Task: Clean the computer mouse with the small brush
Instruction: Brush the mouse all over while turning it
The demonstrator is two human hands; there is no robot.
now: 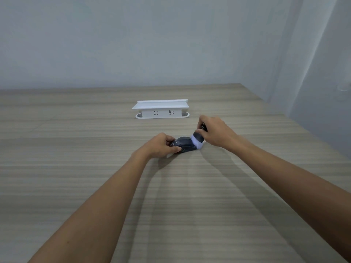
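A dark computer mouse [184,143] lies on the wooden table [171,196] near the middle of the view. My left hand [161,145] grips its left end, thumb on the near side and fingers on the far side. My right hand [216,132] holds a small brush [197,140] with a dark body and white bristles. The bristles press against the mouse's right end. The brush handle is mostly hidden inside my right fist.
A white power strip holder [161,109] with two sockets stands on the table behind the mouse. A pale wall rises past the table's far edge. The table's right edge runs diagonally, with a curtain [322,63] beyond it.
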